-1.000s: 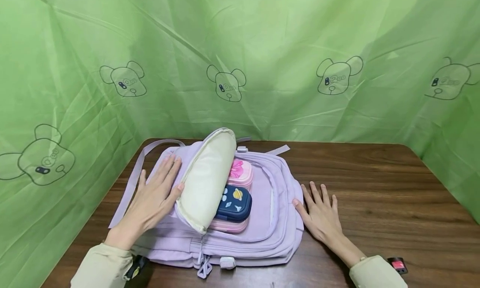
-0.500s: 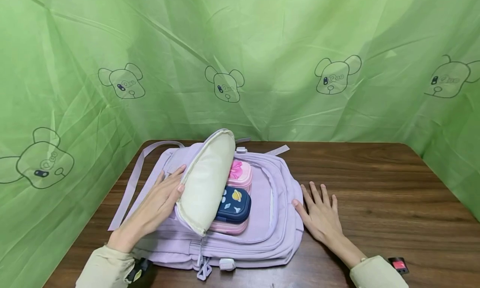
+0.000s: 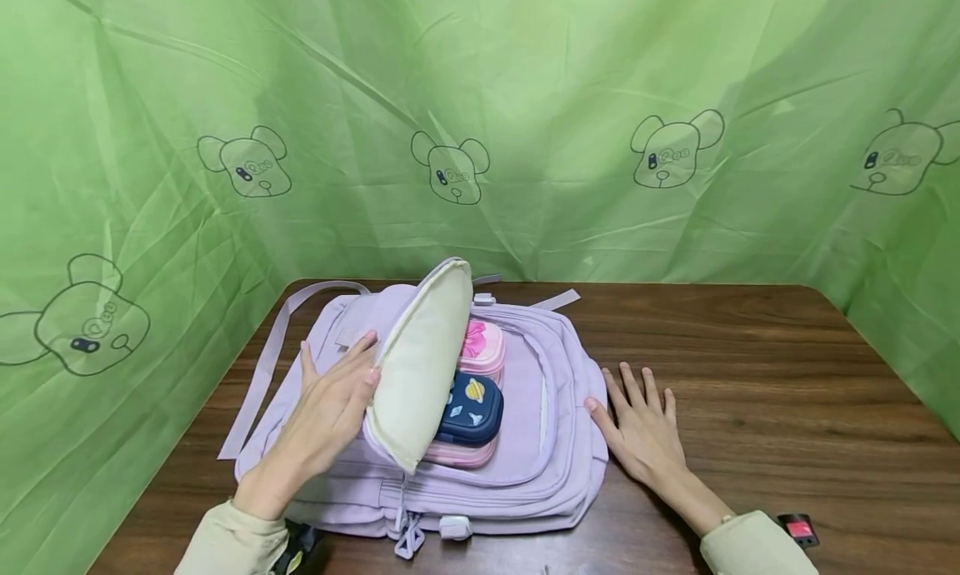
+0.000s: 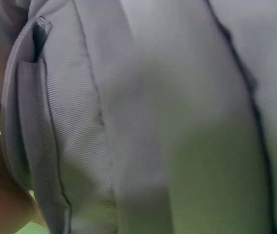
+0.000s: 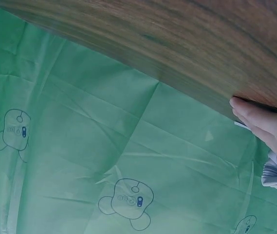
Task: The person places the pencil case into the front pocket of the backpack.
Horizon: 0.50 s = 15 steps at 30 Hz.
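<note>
A lilac backpack (image 3: 577, 442) lies on its back on the wooden table, its front pocket unzipped. The pocket's flap (image 3: 420, 367) stands raised, cream lining facing right. Inside show a navy case (image 3: 474, 417) with planet shapes, a pink case (image 3: 483, 346) with a bow, and another pink case (image 3: 461, 453) beneath the navy one; the flap hides their left parts. With fingers extended, my left hand (image 3: 322, 412) rests against the flap's outer side. My right hand (image 3: 641, 429) lies flat on the table, thumb at the bag's right end; its fingers (image 5: 262, 119) show in the right wrist view.
The dark wooden table (image 3: 780, 408) extends to the right of the bag. Green curtain (image 3: 555, 133) with bear outlines surrounds it. A loose strap (image 3: 262, 375) lies left of the bag, and a zipper pull (image 3: 408, 537) hangs at its near side.
My left hand has slid down and to the right against the flap, and the flap has tipped slightly right over the cases. The right hand has stayed put.
</note>
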Available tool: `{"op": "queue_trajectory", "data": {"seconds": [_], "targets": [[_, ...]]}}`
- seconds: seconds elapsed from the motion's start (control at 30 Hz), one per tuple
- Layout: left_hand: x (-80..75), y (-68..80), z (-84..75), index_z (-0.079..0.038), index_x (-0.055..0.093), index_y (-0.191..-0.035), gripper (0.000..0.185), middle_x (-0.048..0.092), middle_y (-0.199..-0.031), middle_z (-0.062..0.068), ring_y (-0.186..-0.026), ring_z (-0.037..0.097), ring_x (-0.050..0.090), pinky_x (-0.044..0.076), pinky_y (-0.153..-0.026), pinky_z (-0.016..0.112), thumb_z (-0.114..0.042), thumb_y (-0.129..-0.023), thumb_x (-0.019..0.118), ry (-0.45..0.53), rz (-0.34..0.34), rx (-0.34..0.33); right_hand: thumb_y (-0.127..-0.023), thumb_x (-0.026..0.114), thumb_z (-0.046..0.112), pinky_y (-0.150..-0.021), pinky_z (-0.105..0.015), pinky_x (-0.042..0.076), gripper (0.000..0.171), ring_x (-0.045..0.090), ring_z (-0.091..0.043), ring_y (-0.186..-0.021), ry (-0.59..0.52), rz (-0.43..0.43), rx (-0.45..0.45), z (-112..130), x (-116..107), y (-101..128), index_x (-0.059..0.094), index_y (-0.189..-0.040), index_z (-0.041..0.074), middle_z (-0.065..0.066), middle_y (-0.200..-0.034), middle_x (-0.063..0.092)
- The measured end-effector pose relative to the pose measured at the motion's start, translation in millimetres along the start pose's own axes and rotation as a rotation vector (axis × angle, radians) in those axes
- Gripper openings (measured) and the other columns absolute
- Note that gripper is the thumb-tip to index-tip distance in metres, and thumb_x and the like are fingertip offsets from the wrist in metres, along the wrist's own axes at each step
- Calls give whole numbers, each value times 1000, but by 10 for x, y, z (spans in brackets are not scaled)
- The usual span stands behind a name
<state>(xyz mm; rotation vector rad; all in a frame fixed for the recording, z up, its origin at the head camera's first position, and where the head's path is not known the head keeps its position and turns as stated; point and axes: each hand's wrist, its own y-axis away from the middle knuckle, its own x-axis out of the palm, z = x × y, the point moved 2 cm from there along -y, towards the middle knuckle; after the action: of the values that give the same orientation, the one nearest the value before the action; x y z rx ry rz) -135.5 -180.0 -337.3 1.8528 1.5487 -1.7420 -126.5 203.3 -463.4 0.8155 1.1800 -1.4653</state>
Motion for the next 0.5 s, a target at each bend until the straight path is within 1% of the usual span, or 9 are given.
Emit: {"op": "queue_trajectory", "data": {"seconds": [0.1, 0.3, 0.5], "targets": [[-11, -2, -24, -4, 51, -132, 38, 47, -136, 10, -128, 28, 40, -12, -105, 57, -17, -101, 34, -7, 6, 6, -95, 32, 57, -102, -64, 6, 69, 12, -43, -136, -3, 11, 3, 7, -8, 0, 37, -143, 8, -20, -148, 27], [8, -16, -49, 6, 47, -131, 40, 47, -134, 16, -125, 30, 43, -5, -110, 47, -17, -101, 33, 3, 16, -2, -95, 32, 56, -102, -65, 5, 68, 12, -43, -136, -2, 19, 7, 3, -10, 5, 37, -143, 8, -20, -148, 26], [12, -40, -87, 7, 45, -132, 41, 46, -135, 18, -126, 30, 42, -1, -111, 47, -17, -101, 32, 17, 22, 4, -95, 32, 56, -102, -65, 5, 68, 11, -43, -136, -2, 17, 8, 1, -7, 6, 36, -143, 8, -20, -148, 26]]}}
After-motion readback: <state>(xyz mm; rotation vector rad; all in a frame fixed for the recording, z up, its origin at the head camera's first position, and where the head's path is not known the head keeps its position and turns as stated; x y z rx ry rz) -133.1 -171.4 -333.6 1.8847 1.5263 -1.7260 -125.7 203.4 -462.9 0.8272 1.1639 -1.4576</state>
